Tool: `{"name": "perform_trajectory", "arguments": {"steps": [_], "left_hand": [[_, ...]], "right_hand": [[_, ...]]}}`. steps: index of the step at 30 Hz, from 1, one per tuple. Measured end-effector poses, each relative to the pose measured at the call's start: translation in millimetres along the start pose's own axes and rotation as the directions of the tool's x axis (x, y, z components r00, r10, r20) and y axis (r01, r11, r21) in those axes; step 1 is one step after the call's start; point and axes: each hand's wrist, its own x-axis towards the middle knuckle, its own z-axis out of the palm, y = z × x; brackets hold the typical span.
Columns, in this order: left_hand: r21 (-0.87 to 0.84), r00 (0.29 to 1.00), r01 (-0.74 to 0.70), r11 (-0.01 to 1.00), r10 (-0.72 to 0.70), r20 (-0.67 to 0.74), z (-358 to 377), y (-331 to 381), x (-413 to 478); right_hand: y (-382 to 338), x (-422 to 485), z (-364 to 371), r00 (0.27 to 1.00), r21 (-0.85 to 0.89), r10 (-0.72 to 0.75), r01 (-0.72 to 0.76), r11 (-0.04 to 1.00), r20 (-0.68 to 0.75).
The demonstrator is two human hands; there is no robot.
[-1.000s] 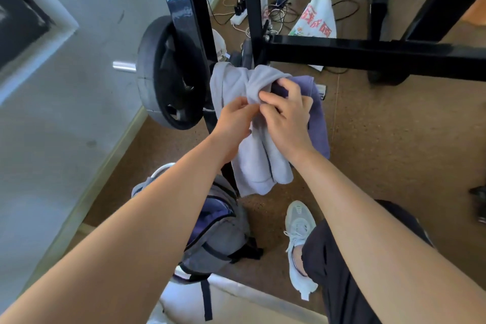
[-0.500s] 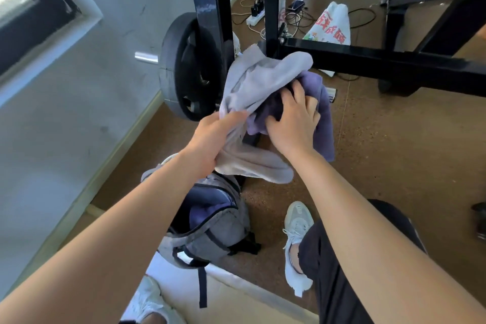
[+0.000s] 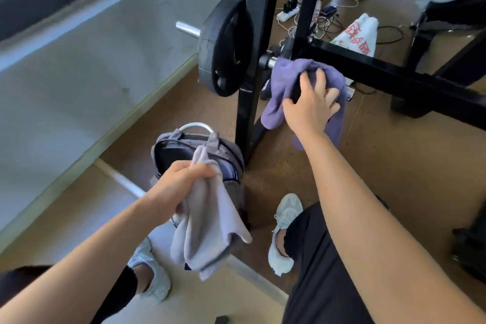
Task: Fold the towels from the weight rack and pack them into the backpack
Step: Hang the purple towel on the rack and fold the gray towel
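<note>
**Where the two towels part: items at the weight rack**

Whereas half a second ago both towels lay bunched together on the rack under both hands, the grey towel is now off it. The left hand grips it in a closed fist, near and low, and it hangs in soft crumpled folds directly over the backpack.

- Purple towel: plush and creased. It is still draped on the weight rack, farther off and to the right. The right hand has moved little and clutches it, fingers curled into the cloth.
- Backpack: grey woven fabric with a dark lining and a white arched handle. It stands open-mouthed on the floor, just beside the rack's near upright.
- Weight rack: glossy black square tubing.
- Weight plate: a matte black disc on a bright metal sleeve, to the left of the upright.
- Floor: brown and speckled.
- Shoes: pale mesh, laced.
</note>
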Motion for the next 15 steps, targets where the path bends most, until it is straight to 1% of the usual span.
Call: {"name": "perform_trajectory", "arguments": {"steps": [5,8,10,12,15], "left_hand": [[-0.045,0.999,-0.040,0.998,0.039,-0.017,-5.8,-0.5,0.2],[-0.064,0.997,-0.075,0.995,0.074,-0.017,-6.0,8.4,5.0],[-0.079,0.996,-0.090,0.993,0.090,-0.007,-4.4,12.9,6.5],[-0.075,0.996,-0.090,0.993,0.091,0.013,-3.4,16.0,7.3],[-0.049,0.993,-0.112,0.992,0.115,0.042,-3.3,17.5,8.4]], "right_hand": [[-7.2,24.4,-4.8,0.998,-0.154,-0.032,0.024,0.988,-0.049],[-11.7,47.6,-14.3,1.000,-0.223,0.005,-0.001,0.975,0.018],[-15.3,57.2,-19.1,0.996,-0.230,0.044,-0.026,0.973,0.073],[-16.2,55.0,-19.5,0.995,-0.234,0.035,-0.012,0.972,0.091],[-11.1,30.1,-20.8,0.998,-0.210,-0.053,0.058,0.976,0.028]]}}
